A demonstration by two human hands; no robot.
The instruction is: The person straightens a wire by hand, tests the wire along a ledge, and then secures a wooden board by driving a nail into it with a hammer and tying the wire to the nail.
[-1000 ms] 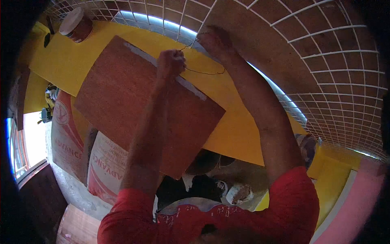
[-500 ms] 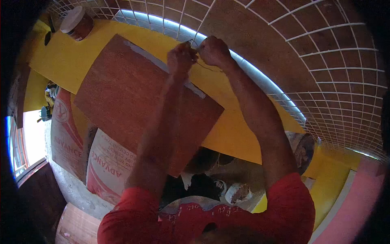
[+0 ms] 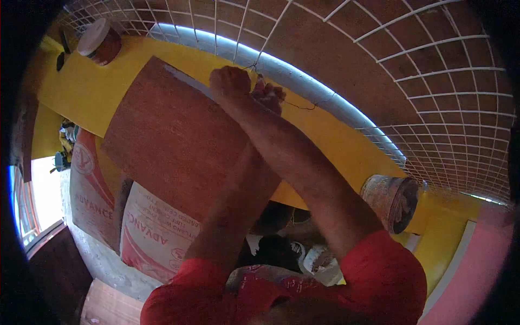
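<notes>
My left hand (image 3: 269,93) pinching wire (image 3: 306,108), right hand (image 3: 230,81) alongside, its grip I can't tell from here; mesh (image 3: 396,80) beyond, board (image 3: 173,124) at left

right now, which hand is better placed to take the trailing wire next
Probably the left hand: the trailing wire runs out beside it, while the right hand sits farther off, its forearm crossed over the left one.

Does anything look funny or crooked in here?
Yes, the arms look tangled: the person's bare right forearm crosses over the bare left forearm, so in the picture the right hand is left of the left hand. The thin dark wire is bent unevenly. No spill stands out.
</notes>
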